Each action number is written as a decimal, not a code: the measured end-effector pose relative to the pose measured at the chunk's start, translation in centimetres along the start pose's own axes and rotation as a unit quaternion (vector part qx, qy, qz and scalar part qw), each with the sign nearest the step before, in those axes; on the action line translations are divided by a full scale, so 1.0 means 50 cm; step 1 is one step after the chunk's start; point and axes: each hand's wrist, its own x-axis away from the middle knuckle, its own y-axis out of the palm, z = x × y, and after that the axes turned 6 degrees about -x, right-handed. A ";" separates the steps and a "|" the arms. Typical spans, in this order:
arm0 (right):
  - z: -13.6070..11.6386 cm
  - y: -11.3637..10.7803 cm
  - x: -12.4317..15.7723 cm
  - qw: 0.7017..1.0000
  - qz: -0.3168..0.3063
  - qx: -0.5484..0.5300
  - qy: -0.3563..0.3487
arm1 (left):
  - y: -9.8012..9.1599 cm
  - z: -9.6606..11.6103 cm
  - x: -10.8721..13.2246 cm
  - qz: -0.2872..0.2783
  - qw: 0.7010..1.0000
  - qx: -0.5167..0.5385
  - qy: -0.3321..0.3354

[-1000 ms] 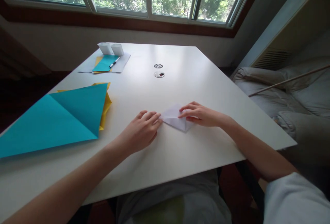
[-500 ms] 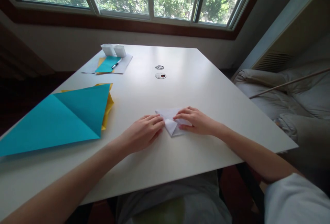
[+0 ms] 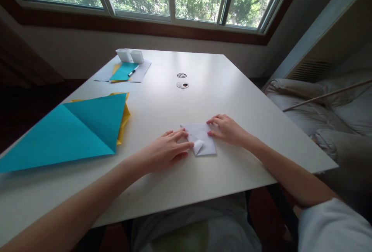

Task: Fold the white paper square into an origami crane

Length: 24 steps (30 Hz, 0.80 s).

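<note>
Paper (image 3: 201, 142) is being pressed onto the table (image 3: 232, 89).
It is lying between the left hand (image 3: 167, 152) and right hand (image 3: 228, 130), both spread flat, gripping nothing, fingertips covering its side edges.

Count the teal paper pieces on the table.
2: a large folded teal sheet at left, over yellow paper; a small teal piece at the far end by a pen. Others may be hidden beneath.

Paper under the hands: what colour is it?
The paper is white, clearest in the head view.
</note>
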 end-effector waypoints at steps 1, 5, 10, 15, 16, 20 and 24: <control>-0.001 0.000 0.000 1.000 0.002 -0.012 0.008 | -0.001 0.002 -0.001 -0.002 1.000 -0.003 0.001; -0.008 0.001 -0.002 0.996 0.012 -0.074 0.038 | -0.002 0.009 -0.006 0.004 1.000 -0.011 0.002; -0.020 0.006 -0.004 0.986 0.030 -0.152 0.060 | 0.011 0.028 -0.025 0.055 0.997 -0.006 -0.049; -0.025 0.011 -0.007 0.983 0.037 -0.159 0.078 | 0.026 0.050 -0.043 0.090 0.987 -0.009 -0.129; -0.025 0.010 -0.006 0.984 0.030 -0.156 0.079 | 0.026 0.051 -0.043 0.088 0.987 -0.003 -0.137; -0.028 0.004 -0.002 0.987 -0.016 -0.146 0.070 | 0.019 0.040 -0.036 0.065 0.984 0.017 -0.167; -0.033 -0.001 0.005 0.989 -0.040 -0.132 0.053 | 0.012 0.026 -0.024 0.057 0.982 0.016 -0.179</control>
